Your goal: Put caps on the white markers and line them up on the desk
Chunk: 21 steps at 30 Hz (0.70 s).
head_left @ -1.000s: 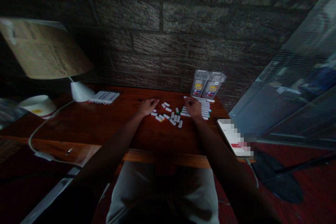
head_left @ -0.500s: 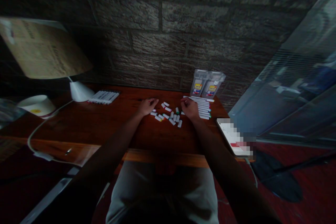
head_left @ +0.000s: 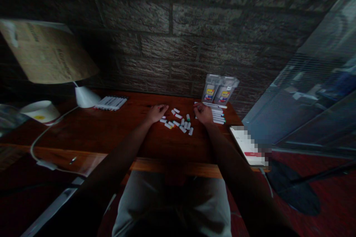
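Observation:
My left hand (head_left: 157, 113) rests on the tabletop with its fingers curled in. A small red spot shows at its fingertips; what it holds, if anything, I cannot make out. Right beside it lies a loose group of short white marker caps (head_left: 183, 129) with coloured ends. My right hand (head_left: 204, 113), fingers curled, lies over the left ends of a row of white markers (head_left: 218, 116). The hand hides part of the row, and a red spot shows at its fingertips too. One marker (head_left: 221, 106) lies just behind the row, near the clear plastic cases.
Two clear plastic cases (head_left: 221, 89) stand against the brick wall. At the left are another row of markers (head_left: 111, 103), a lamp (head_left: 86, 97) and a paper cup (head_left: 41, 112) with a cable (head_left: 33, 144). A partly blurred white box (head_left: 241, 140) lies at the right edge.
My right hand drew left off the marker row, then came back right over it. The row's near end now sits farther right and a bit farther back. My left hand stays put.

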Available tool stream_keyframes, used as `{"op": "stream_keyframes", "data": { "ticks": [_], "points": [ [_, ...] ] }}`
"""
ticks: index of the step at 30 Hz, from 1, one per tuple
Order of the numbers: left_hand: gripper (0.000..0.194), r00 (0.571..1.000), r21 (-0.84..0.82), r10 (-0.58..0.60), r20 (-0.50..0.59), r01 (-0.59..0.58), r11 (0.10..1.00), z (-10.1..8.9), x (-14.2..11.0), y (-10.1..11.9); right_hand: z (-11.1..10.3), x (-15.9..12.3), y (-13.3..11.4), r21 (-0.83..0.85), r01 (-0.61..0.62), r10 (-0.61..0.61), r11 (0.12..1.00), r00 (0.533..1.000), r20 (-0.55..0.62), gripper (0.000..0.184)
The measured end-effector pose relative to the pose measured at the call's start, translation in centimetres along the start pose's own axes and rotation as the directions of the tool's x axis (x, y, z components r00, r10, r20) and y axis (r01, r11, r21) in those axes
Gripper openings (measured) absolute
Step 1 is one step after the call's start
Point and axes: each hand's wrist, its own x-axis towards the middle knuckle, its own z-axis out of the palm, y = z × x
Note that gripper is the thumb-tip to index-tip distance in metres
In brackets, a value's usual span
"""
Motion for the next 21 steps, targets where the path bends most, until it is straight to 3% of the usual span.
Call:
{"op": "stream_keyframes", "data": {
  "ticks": [8, 12, 15, 18, 21],
  "points": [
    [0.04, 1.0, -0.003, 0.008, -0.011, -0.008, 1.0, 0.2, 0.2, -0.2, -0.7, -0.1, -1.2, -0.108, 0.006, -0.013, 0.994, 0.998, -0.06, 0.03],
    [0.04, 1.0, 0.001, 0.022, -0.003, -0.022, 1.0, 0.3, 0.3, -0.5, -1.5, -0.6, -2.1, -0.173, 0.016, -0.009, 0.985, 0.999, 0.036, 0.025],
    [0.04, 0.999, -0.003, 0.029, -0.012, -0.029, 1.0, 0.4, 0.3, -0.6, -1.9, -1.0, -2.0, -0.197, -0.057, 0.089, 0.979, 0.984, 0.156, 0.029],
    [0.04, 1.0, -0.025, 0.022, -0.014, -0.022, 0.999, 0.4, 0.2, -0.6, -2.1, -1.0, -1.4, -0.131, -0.192, 0.223, 0.973, 0.93, 0.293, 0.04],
    [0.04, 1.0, -0.025, 0.015, -0.005, -0.016, 1.0, 0.3, 0.2, -0.5, -2.0, -0.8, -0.7, -0.119, -0.294, 0.317, 0.948, 0.899, 0.302, 0.046]
  ]
}}
